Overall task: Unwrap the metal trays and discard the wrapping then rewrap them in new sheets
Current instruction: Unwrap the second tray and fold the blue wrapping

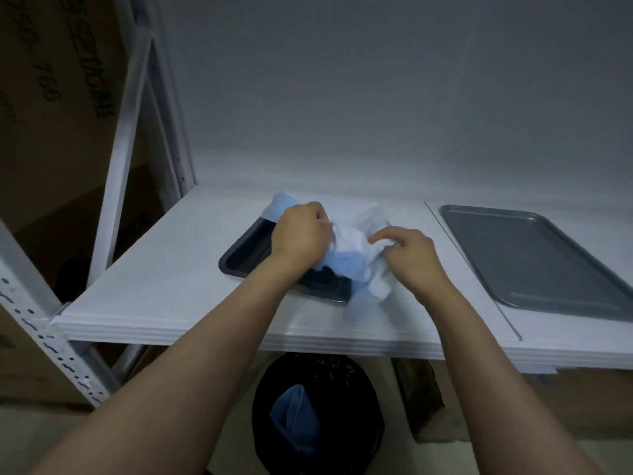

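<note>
A dark metal tray [245,253] lies on the white shelf [164,279], partly covered by a crumpled pale blue wrapping sheet [356,250]. My left hand [301,231] grips a bunch of the sheet over the tray's middle. My right hand [409,253] pinches the sheet's right part just beside it. The tray's left end and near edge show bare; its right end is hidden under the sheet. A second, grey metal tray [534,262] lies bare on the shelf to the right.
A black bin [346,389] stands on the floor under the shelf's front edge, with a blue sheet [294,419] inside. White rack posts [116,173] rise at the left, cardboard boxes behind them. A seam [472,269] splits the shelf between the trays.
</note>
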